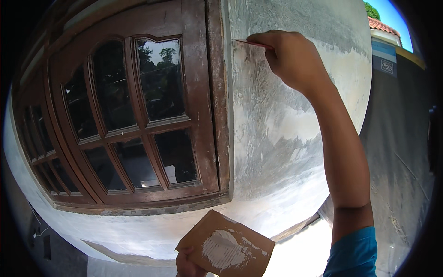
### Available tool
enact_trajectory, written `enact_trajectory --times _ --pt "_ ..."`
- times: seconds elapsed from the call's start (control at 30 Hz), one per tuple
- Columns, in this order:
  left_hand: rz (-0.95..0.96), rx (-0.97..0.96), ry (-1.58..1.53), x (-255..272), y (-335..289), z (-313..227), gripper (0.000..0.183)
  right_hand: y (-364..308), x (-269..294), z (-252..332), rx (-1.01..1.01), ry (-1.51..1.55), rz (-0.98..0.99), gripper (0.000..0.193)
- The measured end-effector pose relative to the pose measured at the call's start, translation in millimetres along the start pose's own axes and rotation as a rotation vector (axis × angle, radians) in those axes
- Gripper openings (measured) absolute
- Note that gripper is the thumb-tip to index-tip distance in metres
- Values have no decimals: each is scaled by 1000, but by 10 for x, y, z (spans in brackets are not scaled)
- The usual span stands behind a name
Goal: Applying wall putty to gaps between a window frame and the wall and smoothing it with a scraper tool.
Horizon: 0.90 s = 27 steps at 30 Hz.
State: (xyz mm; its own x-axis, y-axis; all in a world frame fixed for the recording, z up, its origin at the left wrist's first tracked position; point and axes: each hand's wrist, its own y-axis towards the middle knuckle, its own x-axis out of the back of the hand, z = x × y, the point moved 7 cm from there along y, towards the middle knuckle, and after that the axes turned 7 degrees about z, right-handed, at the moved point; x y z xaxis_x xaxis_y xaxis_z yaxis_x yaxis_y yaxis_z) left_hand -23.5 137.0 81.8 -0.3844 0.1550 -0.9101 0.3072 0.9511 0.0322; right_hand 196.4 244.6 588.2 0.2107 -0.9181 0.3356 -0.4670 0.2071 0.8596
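Observation:
My right hand (295, 60) is raised at the upper right and closed around a thin, flat red scraper (254, 44). Its edge meets the patchy grey and white wall (258, 111), just beside the window's right edge. Down at the lower middle, my left hand (187, 263) grips the left corner of a flat brown board (210, 221), which looks like cardboard. Wet-looking white putty (224, 249) is spread across the board, ridged in its middle. Most of the left hand's fingers are hidden under the board.
A brown wooden window (198, 101) with dark glass panes fills the left side, its worn frame (221, 138) bordering the wall. Below it runs a whitish wall strip (138, 226). Dark sheeting (397, 152) hangs on the right, with a tiled roof (383, 26) beyond.

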Motion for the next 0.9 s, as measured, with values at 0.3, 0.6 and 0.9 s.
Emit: enact_trajectory --times 0.3,0.6,0.9 --pt "52 73 -41 143 12 -89 52 -748 -404 404 -46 98 225 31" --pt "-49 13 239 157 33 -212 55 328 -36 23 -38 -70 69 37" --pt "-136 36 78 99 -113 -288 54 -396 -215 351 -62 22 294 31"
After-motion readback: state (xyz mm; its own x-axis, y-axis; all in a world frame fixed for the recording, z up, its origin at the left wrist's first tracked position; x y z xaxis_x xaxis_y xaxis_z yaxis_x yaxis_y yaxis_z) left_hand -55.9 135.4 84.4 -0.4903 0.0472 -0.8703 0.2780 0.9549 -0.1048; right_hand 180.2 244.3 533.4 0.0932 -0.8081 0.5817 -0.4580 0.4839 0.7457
